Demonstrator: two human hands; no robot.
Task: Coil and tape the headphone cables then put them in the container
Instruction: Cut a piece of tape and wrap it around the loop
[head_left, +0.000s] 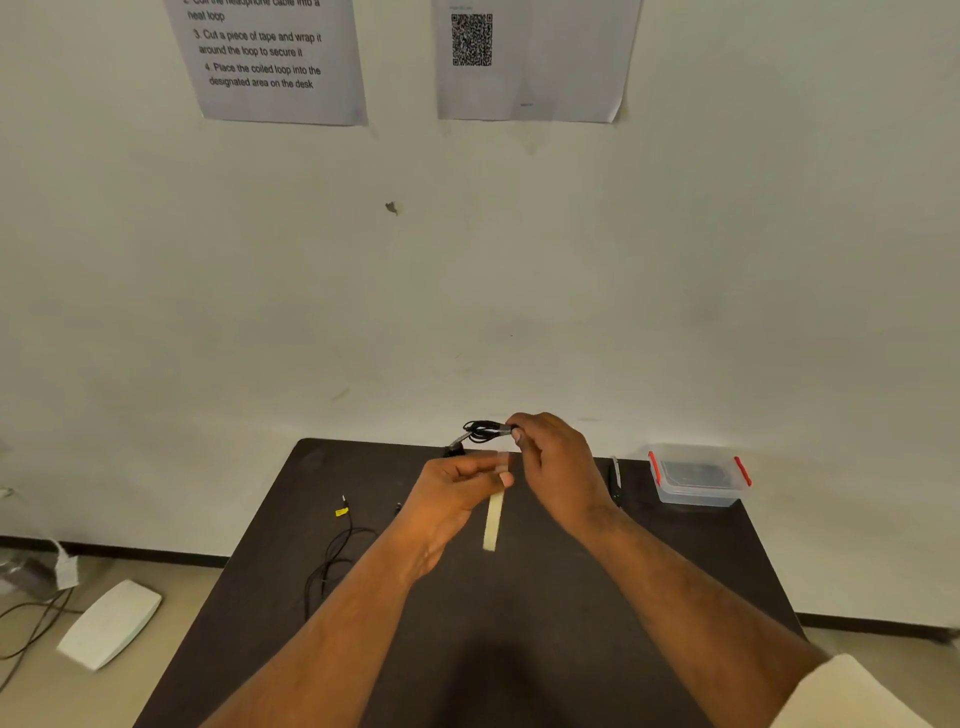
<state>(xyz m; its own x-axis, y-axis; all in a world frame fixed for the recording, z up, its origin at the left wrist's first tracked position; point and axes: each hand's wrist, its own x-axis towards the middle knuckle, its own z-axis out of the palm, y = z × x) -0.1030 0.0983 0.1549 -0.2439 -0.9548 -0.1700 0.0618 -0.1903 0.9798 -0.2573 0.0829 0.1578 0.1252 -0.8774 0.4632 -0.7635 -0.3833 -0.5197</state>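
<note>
My right hand (558, 465) pinches a small black coiled headphone cable (483, 432) and holds it up over the far edge of the dark table (545, 613). Just below it, my left hand (457, 491) pinches the top of a pale strip of tape (493, 522), which hangs straight down. A second black cable (332, 558) with a yellow tag lies loose on the table's left side. The clear container (696, 475) with red clips stands at the far right corner, with something dark inside it.
A pair of scissors (616, 480) lies between my right hand and the container. Two printed sheets (275, 57) hang on the wall behind. On the floor to the left lie a white flat device (111, 623) and some cords.
</note>
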